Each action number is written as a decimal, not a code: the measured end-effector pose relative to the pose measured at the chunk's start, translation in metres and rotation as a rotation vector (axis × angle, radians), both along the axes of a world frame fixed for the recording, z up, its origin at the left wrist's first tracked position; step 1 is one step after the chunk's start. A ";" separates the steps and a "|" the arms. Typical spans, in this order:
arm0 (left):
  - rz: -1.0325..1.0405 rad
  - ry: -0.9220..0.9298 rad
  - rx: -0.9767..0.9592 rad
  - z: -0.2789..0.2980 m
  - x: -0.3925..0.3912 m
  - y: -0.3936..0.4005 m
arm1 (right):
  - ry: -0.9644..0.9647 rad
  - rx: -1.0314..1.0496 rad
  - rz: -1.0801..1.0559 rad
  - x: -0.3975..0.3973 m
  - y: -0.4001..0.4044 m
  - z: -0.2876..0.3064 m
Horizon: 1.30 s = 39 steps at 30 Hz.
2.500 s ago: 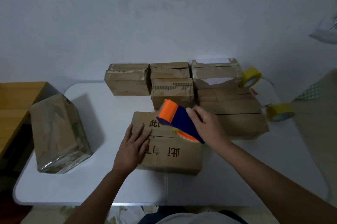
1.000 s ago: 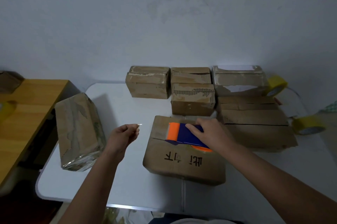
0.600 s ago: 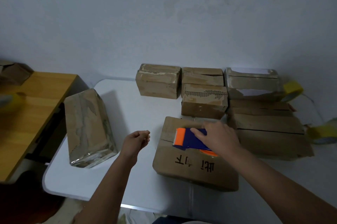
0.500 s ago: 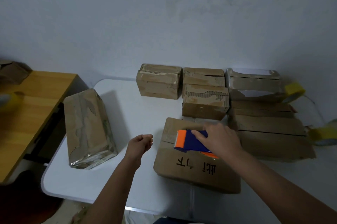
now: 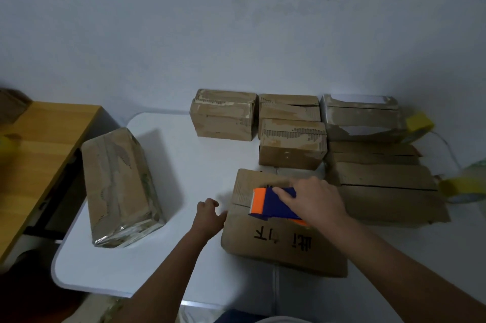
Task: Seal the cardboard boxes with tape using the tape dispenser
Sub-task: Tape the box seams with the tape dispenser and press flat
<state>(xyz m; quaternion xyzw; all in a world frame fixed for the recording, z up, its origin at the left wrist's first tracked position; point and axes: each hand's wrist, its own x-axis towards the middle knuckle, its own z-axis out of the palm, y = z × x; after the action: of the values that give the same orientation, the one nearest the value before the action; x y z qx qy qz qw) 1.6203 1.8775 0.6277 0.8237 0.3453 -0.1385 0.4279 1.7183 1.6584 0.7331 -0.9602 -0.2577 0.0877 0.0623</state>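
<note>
A person's right hand grips a blue-and-orange tape dispenser pressed flat on the top of a cardboard box in the lower centre of the frame, its fingers curled over the blue body while the orange nose points left along the flap seam. The left hand rests against the box's left edge, fingers loosely bent and holding nothing. The dispenser looks like light, rigid plastic, best held around its blue body, where the hand is now; its smooth shell could slip under a hard pull. The box is worn corrugated board, matte and scuffed, with black characters handwritten on its top; it appears light enough to slide on the smooth white surface, so bracing its side seems wise. Its flaps would likely give under heavy pressure. Behind it, in the centre and right of the frame, stand more small boxes with torn, peeling skins, and two yellow tape rolls lie at the right edge. A tape-wrapped box, glossy at its lower end, lies at left, beside a wooden desk.
</note>
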 end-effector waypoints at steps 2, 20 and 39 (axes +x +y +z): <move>0.010 -0.079 0.022 0.007 -0.005 0.002 | 0.013 0.005 -0.003 -0.001 0.001 0.000; -0.067 -0.146 -0.012 0.012 0.010 -0.034 | 0.392 0.004 0.116 0.026 -0.007 0.005; -0.125 -0.094 0.076 0.016 0.011 0.015 | 0.389 0.042 0.039 0.022 -0.089 0.001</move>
<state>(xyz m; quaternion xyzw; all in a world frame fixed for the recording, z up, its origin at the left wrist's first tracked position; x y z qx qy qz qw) 1.6308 1.8920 0.6437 0.8650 0.2777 -0.1129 0.4024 1.7400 1.5689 0.7345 -0.9185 -0.2611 0.2672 0.1294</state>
